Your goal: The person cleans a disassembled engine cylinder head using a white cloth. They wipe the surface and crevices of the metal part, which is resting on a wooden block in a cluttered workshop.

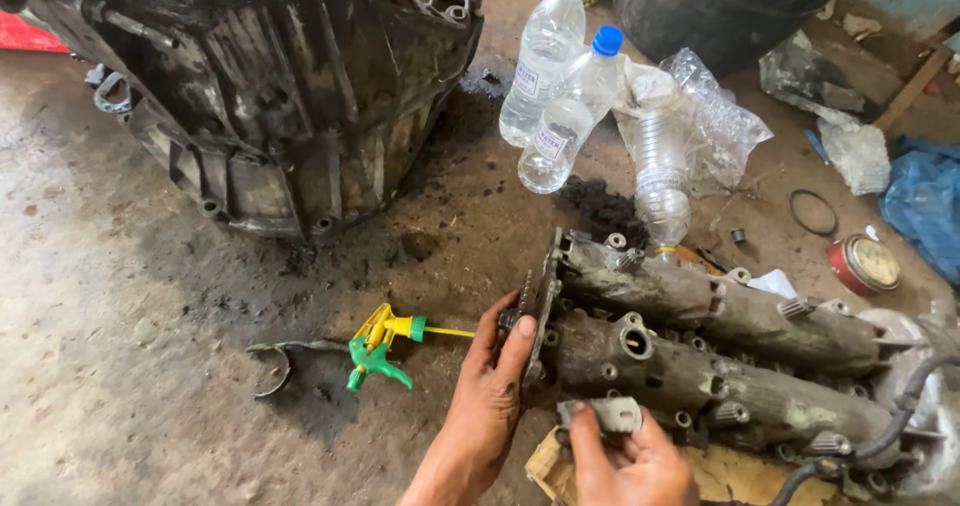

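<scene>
Lying on the oil-stained concrete floor (110,296), partly over a piece of cardboard (715,476), is the dirty cast-metal intake manifold (720,351), made of two parallel tubular runs. The left hand (490,396) is resting against its flanged end plate (545,306), fingers (520,341) extended and pressing on the plate edge, not closed around it. The right hand (630,456) is pinching a small grey metal bracket (603,413) between thumb and fingers, just beside the lower run.

Handling judgement: the manifold is appearing rigid, fairly heavy and greasy, therefore slippery; the flange edge and the tube bodies are offering the firmest holds, while the rubber hose (880,436) at the far end is offering none. The bracket is appearing light and stiff.

Count: one manifold, one bracket, three clear plastic bottles (540,66) (572,116) (662,181), one yellow-green spray trigger (385,346), one round tin (862,264), one black ring (812,212), one large grimy gearbox housing (270,86).
</scene>
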